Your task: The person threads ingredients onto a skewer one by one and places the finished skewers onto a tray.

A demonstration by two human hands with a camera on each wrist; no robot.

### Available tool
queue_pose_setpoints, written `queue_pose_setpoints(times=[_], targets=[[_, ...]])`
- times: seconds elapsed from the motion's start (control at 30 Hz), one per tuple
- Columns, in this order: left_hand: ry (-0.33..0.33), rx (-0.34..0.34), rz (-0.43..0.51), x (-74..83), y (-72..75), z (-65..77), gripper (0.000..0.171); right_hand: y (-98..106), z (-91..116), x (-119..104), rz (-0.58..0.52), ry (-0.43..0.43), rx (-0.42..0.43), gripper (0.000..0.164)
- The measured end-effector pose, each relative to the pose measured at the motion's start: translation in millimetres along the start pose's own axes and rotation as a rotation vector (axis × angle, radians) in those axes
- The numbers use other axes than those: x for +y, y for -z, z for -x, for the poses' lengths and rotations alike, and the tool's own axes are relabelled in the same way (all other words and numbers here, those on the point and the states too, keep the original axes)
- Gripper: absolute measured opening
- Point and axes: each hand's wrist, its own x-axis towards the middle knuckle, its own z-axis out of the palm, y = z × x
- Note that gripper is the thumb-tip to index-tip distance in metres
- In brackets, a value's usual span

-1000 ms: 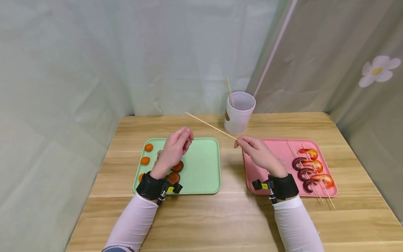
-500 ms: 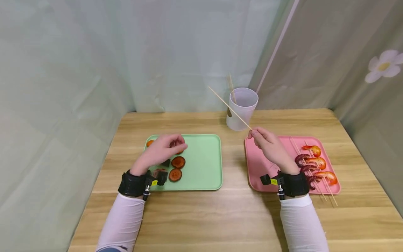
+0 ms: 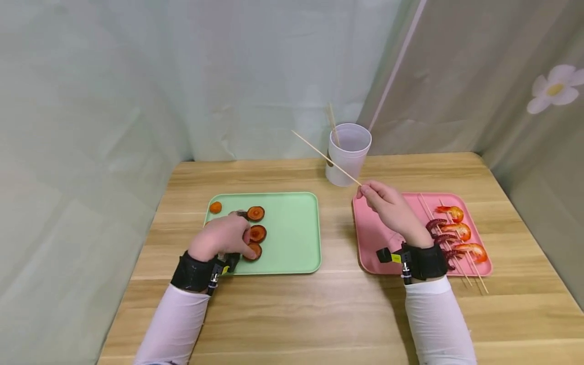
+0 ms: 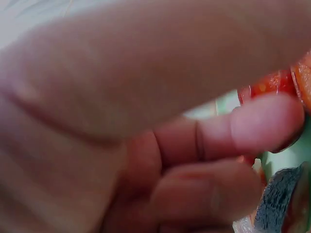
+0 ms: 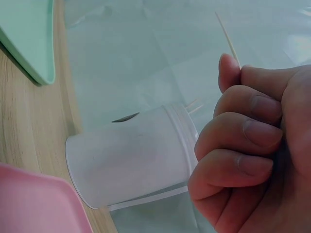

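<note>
My right hand [image 3: 393, 209] pinches a thin wooden skewer [image 3: 326, 158] between thumb and forefinger, its free end pointing up and left. The other fingers are curled in the right wrist view. Over the green tray [image 3: 292, 203], my left hand [image 3: 223, 237] reaches down with bent, parted fingers. Its thumb tip is at the nearest of several round brown slices with dark rims [image 3: 256, 213]; contact is unclear. In the left wrist view, fingers partly hide the reddish slices [image 4: 272, 83] and a dark-skinned piece [image 4: 278, 201]. An orange ball [image 3: 216, 207] lies at the tray's far left corner.
A pink tray [image 3: 371, 253] on the right bears skewered shrimps [image 3: 456, 232] and octopus tentacles [image 3: 435, 224], skewer ends overhanging its near edge. Behind stands a white cup [image 3: 345, 165] with skewers [image 3: 334, 124]. Curtain-like sheets [image 3: 274, 76] bound the wooden table [image 3: 337, 314].
My left hand has moved down and toward the near slices on the green tray. My right hand has drawn right and slightly up with the skewer, which now slants more steeply.
</note>
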Motion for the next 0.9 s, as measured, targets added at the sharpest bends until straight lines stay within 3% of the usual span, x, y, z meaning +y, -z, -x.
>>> queue_pose_setpoints(times=[0.23, 0.47, 0.77, 0.9], targets=[[0.060, 0.060, -0.077, 3.7, -4.5, 3.6, 0.049, 0.5, -2.0, 0.2, 0.018, -0.012, -0.040, 0.030], [0.090, 0.016, -0.062, 5.8, -4.2, 1.4, 0.052, 0.9, -2.0, -0.6, 0.018, -0.020, -0.075, 0.030], [-0.005, -0.016, -0.061, 4.3, -4.7, -0.1, 0.045, 1.9, -2.6, 2.3, -0.002, -0.015, -0.093, 0.031], [-0.080, 0.012, -0.026, 0.9, -0.3, 1.8, 0.040, 2.9, -1.8, 3.3, -0.014, -0.013, -0.090, 0.033]])
